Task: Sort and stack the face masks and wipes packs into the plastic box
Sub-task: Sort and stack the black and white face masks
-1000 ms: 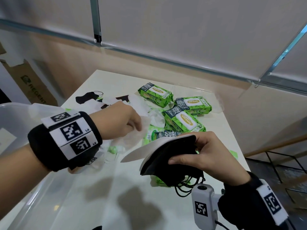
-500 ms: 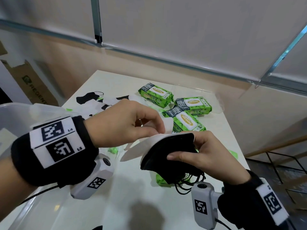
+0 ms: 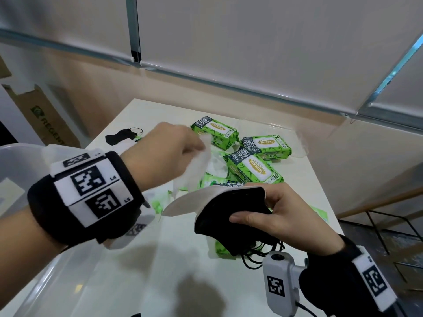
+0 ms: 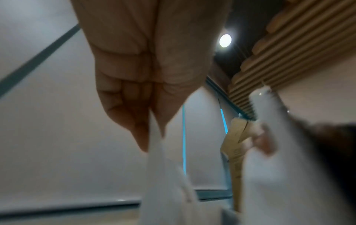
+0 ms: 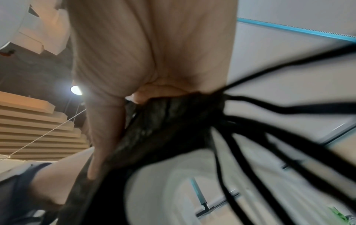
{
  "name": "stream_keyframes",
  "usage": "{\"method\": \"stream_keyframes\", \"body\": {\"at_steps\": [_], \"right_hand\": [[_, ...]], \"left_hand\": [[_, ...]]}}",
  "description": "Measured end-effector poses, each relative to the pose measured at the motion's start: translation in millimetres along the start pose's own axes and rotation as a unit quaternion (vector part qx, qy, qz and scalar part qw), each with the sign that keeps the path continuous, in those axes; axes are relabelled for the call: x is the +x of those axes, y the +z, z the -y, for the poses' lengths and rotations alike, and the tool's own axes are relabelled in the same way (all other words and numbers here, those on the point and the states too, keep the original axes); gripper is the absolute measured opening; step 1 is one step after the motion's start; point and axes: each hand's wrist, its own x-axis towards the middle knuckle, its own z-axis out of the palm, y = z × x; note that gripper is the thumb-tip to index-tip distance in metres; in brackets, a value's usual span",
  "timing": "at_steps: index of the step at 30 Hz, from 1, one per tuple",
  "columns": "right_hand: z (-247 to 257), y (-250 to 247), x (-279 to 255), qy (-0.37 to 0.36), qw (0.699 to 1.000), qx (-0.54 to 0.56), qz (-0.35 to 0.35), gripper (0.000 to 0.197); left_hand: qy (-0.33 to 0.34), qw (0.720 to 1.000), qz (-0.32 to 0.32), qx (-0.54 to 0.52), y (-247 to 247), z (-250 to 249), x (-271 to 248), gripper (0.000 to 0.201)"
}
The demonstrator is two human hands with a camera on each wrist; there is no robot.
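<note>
My right hand (image 3: 254, 208) grips a stack of black face masks (image 3: 229, 216) with a white mask (image 3: 187, 201) on top, their black ear loops (image 3: 263, 250) hanging below; the right wrist view shows the same black masks (image 5: 163, 129) close up. My left hand (image 3: 202, 145) is raised just above and left of the stack and pinches a blurred white mask (image 3: 194, 172), with the white mask (image 4: 158, 167) also showing in the left wrist view. Green wipes packs (image 3: 251, 168) lie on the white table (image 3: 183, 259) behind. The clear plastic box (image 3: 16, 161) is at the left.
A lone black mask (image 3: 121, 136) and some white masks lie at the table's far left. A cardboard box (image 3: 48, 122) stands against the wall on the left. Beyond the table's right edge are a dark floor and a metal frame (image 3: 389, 232).
My left hand took a white mask from the table, brought it to the stack, then rose up and back with it still pinched. The right hand stayed nearly still.
</note>
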Motion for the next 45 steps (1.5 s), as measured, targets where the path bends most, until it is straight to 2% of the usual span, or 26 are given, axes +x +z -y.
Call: {"method": "stream_keyframes", "body": {"at_steps": [3,6,9,14,19,21,24,26,28,31,34,37,42,45], "right_hand": [[1.8,0.1,0.3,-0.008,1.0,0.003,0.008,0.019],[2.7,1.1,-0.3,-0.007,1.0,0.018,0.005,0.018],[0.7,-0.3,-1.0,0.02,0.999,0.032,-0.006,0.023],[-1.4,-2.0,-1.4,0.022,0.999,0.044,0.002,0.019],[-7.7,-13.1,-4.1,0.033,0.993,0.084,-0.074,0.017],[-10.4,-15.1,-2.6,0.032,0.987,0.113,-0.111,0.013],[-14.9,-14.2,4.2,0.027,0.978,0.149,-0.145,0.017],[-14.2,-13.1,8.4,0.022,0.979,0.16,-0.123,0.013],[-12.8,-12.7,10.8,0.007,0.984,0.162,-0.07,0.008],[-12.2,-10.5,14.0,-0.026,0.987,0.156,-0.012,0.017],[-11.1,-9.1,17.5,-0.035,0.985,0.169,-0.026,0.018],[-7.3,-4.7,16.6,-0.068,0.985,0.158,-0.032,0.011],[-9.5,-0.8,21.5,-0.037,0.987,0.142,-0.063,0.033],[-7.5,2.2,25.0,-0.029,0.982,0.162,-0.088,0.008]], "left_hand": [[0.092,0.98,0.146,-0.101,-1.0,-14.9,-17.3,0.04],[0.101,0.968,0.175,-0.148,0.4,-14.5,-21.7,0.053],[0.072,0.963,0.178,-0.188,0.1,-9.6,-22.4,0.047],[0.062,0.97,0.144,-0.185,2.4,-2.7,-20.6,0.037],[0.004,0.972,0.089,-0.215,-3.2,9.0,-13.5,0.044],[0.008,0.978,0.079,-0.193,-4.9,9.2,-10.6,0.038],[0.036,0.979,0.099,-0.176,-6.0,4.9,-7.5,0.027],[0.061,0.978,0.106,-0.167,-5.7,0.2,-5.9,0.025],[0.081,0.976,0.109,-0.171,-5.3,-5.4,-4.0,0.023],[0.106,0.975,0.094,-0.173,-1.9,-11.5,-1.8,0.023],[0.107,0.979,0.045,-0.165,5.4,-12.5,0.7,0.031],[0.068,0.98,0.006,-0.186,9.4,-12.5,3.0,0.023],[0.012,0.982,-0.046,-0.185,13.6,-18.2,6.5,0.015],[0.004,0.978,-0.056,-0.201,15.8,-20.5,8.0,0.022]]}}
